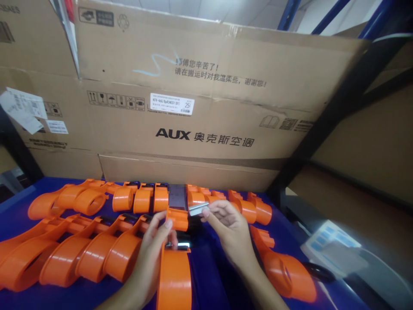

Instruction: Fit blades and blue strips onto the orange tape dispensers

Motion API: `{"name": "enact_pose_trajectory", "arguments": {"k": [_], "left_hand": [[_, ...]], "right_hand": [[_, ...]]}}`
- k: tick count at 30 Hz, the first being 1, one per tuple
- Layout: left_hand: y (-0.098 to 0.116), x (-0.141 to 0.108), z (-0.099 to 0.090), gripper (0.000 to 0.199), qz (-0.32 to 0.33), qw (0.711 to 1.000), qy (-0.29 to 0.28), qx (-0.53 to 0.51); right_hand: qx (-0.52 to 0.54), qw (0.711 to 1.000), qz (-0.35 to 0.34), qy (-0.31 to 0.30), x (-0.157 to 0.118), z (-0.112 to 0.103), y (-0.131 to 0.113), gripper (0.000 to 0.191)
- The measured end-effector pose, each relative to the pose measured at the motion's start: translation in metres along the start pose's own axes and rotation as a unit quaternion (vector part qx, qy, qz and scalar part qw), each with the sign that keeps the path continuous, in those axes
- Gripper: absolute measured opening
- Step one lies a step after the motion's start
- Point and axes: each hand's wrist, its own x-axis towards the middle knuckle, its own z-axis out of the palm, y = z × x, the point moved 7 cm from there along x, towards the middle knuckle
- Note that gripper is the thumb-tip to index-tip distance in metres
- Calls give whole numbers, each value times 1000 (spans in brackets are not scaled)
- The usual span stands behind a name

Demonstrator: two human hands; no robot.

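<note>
My left hand (158, 241) is closed around the upper end of an orange plastic part (175, 280), whose wide curved band hangs down towards the bottom of the view. A shiny metal piece shows across this part, just below my fingers. My right hand (227, 224) pinches a small silver metal strip (198, 209) between thumb and fingers. The strip is just right of the orange part's top end; whether they touch is unclear. Behind my hands, a dark rectangular object (178, 197) stands between orange parts.
Rows of similar orange parts (64, 258) lie on the blue surface (106, 292) at left. More orange parts (290, 275) lie at right, near a clear plastic bag (364, 258). A large cardboard sheet (129, 125) stands behind, beside a black post (322, 120).
</note>
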Motion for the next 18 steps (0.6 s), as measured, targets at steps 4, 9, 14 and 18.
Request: {"name": "enact_pose_trajectory", "arguments": {"k": [4,9,14,18], "left_hand": [[1,-2,5,41,-10,1000,-15,-11],[2,-1,7,39,-7,999,-20,-30],[4,-2,7,36,-8,999,-21,-41],[-1,-2,7,37,-33,998,-29,-43]], "right_hand": [[25,999,24,-8,1,2,9,37],[34,999,31,-1,2,0,14,28],[53,998,23,-6,2,-2,13,22],[59,998,19,-11,1,-2,11,21]]}}
